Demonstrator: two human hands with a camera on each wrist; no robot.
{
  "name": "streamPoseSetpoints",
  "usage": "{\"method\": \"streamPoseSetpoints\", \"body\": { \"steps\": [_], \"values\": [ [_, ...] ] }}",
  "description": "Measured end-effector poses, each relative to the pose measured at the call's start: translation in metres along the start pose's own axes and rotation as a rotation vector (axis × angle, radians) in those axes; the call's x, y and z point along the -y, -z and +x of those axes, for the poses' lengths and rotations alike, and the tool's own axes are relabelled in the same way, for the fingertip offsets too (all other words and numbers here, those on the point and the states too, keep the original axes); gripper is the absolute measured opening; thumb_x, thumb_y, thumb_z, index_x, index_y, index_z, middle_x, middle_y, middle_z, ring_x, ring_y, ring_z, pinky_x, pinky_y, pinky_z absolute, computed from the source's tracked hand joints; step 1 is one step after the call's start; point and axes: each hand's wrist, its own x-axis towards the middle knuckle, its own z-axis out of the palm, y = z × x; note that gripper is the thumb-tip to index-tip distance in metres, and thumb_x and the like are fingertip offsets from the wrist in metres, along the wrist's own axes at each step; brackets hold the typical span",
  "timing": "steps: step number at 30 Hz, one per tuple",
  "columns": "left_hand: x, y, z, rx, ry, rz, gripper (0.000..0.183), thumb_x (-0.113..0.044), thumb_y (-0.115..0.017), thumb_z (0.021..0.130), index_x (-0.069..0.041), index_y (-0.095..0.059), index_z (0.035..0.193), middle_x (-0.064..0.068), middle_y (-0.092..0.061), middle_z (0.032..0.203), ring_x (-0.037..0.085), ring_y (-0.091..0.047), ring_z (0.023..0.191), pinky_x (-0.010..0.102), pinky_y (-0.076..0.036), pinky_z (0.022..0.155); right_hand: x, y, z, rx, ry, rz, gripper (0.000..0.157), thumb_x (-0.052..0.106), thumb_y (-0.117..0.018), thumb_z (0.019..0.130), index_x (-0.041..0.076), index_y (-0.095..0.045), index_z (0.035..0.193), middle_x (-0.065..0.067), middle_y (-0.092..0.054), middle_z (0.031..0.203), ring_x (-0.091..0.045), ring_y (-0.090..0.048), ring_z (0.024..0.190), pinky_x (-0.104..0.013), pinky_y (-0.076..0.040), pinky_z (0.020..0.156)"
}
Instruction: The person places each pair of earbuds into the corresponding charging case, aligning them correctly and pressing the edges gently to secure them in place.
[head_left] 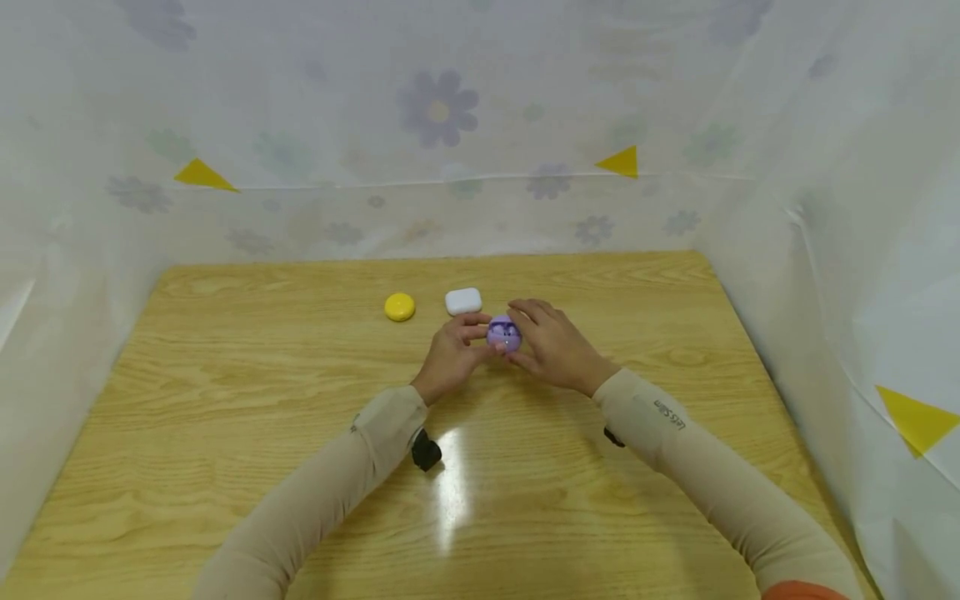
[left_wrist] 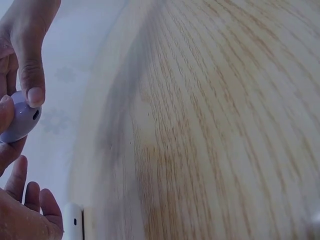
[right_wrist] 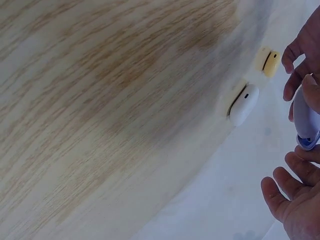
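Between my two hands is a round purple earbud case (head_left: 496,338), its lid raised and earbuds showing inside. My left hand (head_left: 452,353) holds it from the left, with the thumb (right_wrist: 312,92) pressed against its outside. From the right, my right hand (head_left: 558,348) grips the case, fingers at the lid and thumb low on the front. In the left wrist view, the right thumb lies close to a small dark port on the purple shell (left_wrist: 20,122). Parts of the case are hidden behind fingers.
A white earbud case (head_left: 463,301) lies on the wooden table (head_left: 300,375) just beyond my left fingers. Left of it sits a round yellow case (head_left: 400,307). Flower-patterned white sheeting (head_left: 517,217) hangs behind the table and along both sides.
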Motion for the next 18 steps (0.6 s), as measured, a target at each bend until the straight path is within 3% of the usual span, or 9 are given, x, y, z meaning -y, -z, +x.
{"method": "streamPoseSetpoints", "body": {
  "steps": [7,18],
  "values": [
    [0.0006,-0.0006,0.0015,-0.001,0.012,-0.003,0.025,-0.030,-0.071,0.075,-0.010,-0.071,0.090,-0.003,-0.056,0.119,0.016,-0.046,0.117,0.036,-0.040,0.089,-0.0005,0.0002,-0.0006,-0.038,0.028,-0.021,0.055,0.035,-0.066,0.079,0.001,-0.051,0.120,-0.015,-0.050,0.126,-0.033,-0.048,0.117,-0.046,-0.045,0.089],
    [0.0038,-0.0027,0.0036,0.003,0.107,-0.088,0.032,-0.030,-0.071,0.074,-0.005,-0.070,0.095,-0.003,-0.056,0.118,0.015,-0.047,0.116,0.032,-0.047,0.087,0.0020,-0.0038,-0.0016,-0.093,0.062,-0.075,0.049,0.033,-0.066,0.078,0.001,-0.056,0.113,-0.013,-0.052,0.123,-0.031,-0.051,0.113,-0.044,-0.048,0.087]
  ]
}}
